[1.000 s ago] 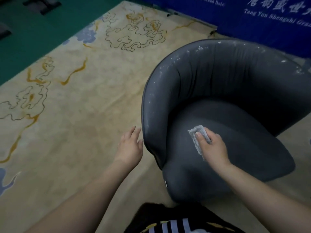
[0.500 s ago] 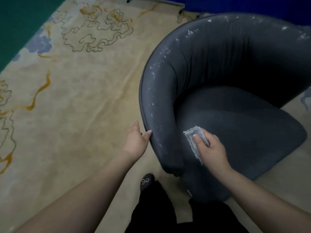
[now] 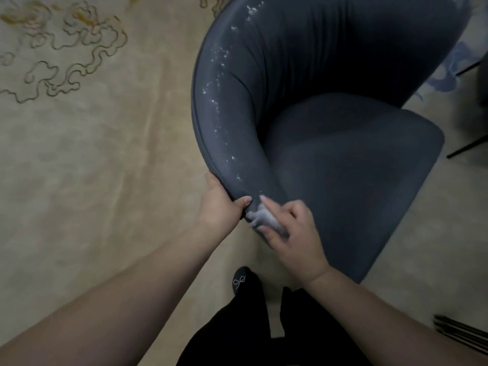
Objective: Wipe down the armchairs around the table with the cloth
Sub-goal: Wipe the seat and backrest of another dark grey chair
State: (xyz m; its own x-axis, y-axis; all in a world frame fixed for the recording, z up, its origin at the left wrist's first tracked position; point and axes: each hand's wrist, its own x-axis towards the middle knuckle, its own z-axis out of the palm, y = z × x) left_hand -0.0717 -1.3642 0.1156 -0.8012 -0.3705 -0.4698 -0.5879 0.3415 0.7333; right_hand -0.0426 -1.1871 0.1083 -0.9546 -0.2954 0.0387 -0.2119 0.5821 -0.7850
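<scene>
My right hand covers most of the cloth; only a grey bunch shows past my fingers. Left hand: fingers wrap behind the armchair arm end, hidden, only the thumb shows. Chair back cut off by top edge, base hidden under the seat. Dark legs at right edge: cut off, can't tell what they belong to.

Your left hand: fingers curled, thumb on top, gripping | your right hand: pinching, forefinger straight | both forearms reach forward
</scene>
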